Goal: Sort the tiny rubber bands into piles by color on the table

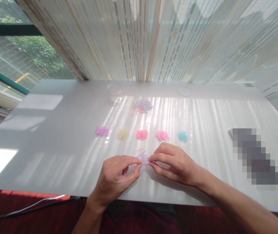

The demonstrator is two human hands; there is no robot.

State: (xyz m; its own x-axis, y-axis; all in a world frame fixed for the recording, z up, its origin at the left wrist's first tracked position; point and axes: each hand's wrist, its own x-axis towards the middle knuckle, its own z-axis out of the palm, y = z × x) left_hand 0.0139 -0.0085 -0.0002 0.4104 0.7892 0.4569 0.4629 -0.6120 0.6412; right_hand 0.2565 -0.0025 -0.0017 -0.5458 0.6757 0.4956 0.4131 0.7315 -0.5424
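My left hand (123, 174) is at a small mixed pile of thin pastel loops (142, 156) that look like little rubber bands. Thumb and forefinger are pinched together over the pile's left side. From the right, my right hand (174, 162) pinches close by, its fingertips almost meeting the left ones. Whatever lies between the fingertips is too small to make out. Beyond the hands runs a row of sorted heaps: purple (102, 131), yellow (123, 134), coral red (142, 134), pink (163, 135) and turquoise (182, 136).
A larger mixed heap of loops (143, 106) lies farther back on the white table (63, 130). Behind it stand a clear jar (115, 93) and a round clear lid (184, 91). A pixelated dark object (257, 157) lies at right. A striped curtain (141, 39) hangs along the back edge.
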